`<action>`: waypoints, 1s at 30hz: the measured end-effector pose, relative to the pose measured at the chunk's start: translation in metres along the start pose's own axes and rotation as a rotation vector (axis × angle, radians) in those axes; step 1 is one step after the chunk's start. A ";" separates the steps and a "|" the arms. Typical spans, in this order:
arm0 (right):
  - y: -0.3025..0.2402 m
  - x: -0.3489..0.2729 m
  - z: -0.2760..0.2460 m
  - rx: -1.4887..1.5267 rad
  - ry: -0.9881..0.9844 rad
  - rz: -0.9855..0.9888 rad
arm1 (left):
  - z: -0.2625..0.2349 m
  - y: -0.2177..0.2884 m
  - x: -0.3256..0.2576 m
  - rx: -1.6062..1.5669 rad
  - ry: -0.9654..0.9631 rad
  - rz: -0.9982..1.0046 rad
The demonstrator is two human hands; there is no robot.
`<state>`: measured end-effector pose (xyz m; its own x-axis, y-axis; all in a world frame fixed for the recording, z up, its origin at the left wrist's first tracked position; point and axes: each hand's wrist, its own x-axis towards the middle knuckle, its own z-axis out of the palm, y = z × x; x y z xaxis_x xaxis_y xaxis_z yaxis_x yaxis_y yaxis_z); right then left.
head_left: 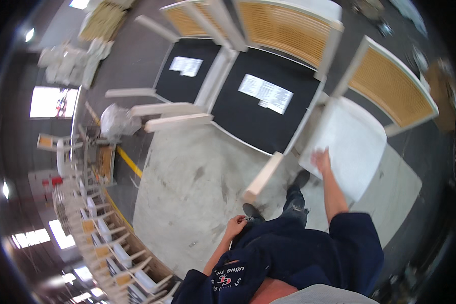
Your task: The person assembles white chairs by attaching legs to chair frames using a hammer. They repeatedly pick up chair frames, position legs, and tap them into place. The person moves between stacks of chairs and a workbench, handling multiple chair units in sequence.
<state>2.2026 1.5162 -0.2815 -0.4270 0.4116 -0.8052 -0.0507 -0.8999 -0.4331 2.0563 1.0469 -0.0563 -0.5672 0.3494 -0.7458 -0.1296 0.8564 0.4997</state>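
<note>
Looking down: a person in a dark blue work shirt stands on a pale floor (197, 177) among white chairs with woven cane backs.
Landmark: the white seat (352, 144) of the chair on the person's right; other places are given relative to it.
Right hand: the right hand (320, 160) lies on the near left corner of the seat, fingers spread flat as far as the blur allows, seemingly to steady or feel the surface.
Left hand: the left hand (235, 224) is well down and left of the seat, drawn in at the person's waist, fingers curled loosely; whether it pinches some small thing I cannot tell.
Chair back: a cane back (390, 86) with a white frame rises just beyond the seat, tilted away.
Black seats: two chairs with black seats (258, 109) stand left of the white seat, each with a white paper sheet (266, 93) lying on it like a tag.
Loose leg: a pale wooden chair leg (262, 177) juts out just left of the seat, near the person's shoes.
Far left: stacks of similar chairs (101, 238) stand well apart from the seat, apparently stored.
</note>
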 end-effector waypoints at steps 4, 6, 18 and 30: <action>0.174 -0.068 -0.030 -0.502 0.091 0.187 | -0.047 -0.024 -0.004 0.078 0.204 0.004; 0.222 -0.114 -0.019 -1.015 -0.047 0.097 | -0.073 -0.075 -0.005 0.026 0.328 -0.020; 0.260 -0.106 0.315 -1.137 -0.116 -0.064 | -0.236 -0.373 0.044 -0.283 0.574 -0.246; 0.444 0.044 0.720 -1.507 -0.262 0.045 | -0.607 -0.431 0.141 -0.487 0.963 0.053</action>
<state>1.5116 1.0311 -0.2173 -0.5535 0.2066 -0.8068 0.8328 0.1351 -0.5368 1.5390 0.4963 -0.1095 -0.9552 -0.2462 -0.1639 -0.2746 0.5318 0.8011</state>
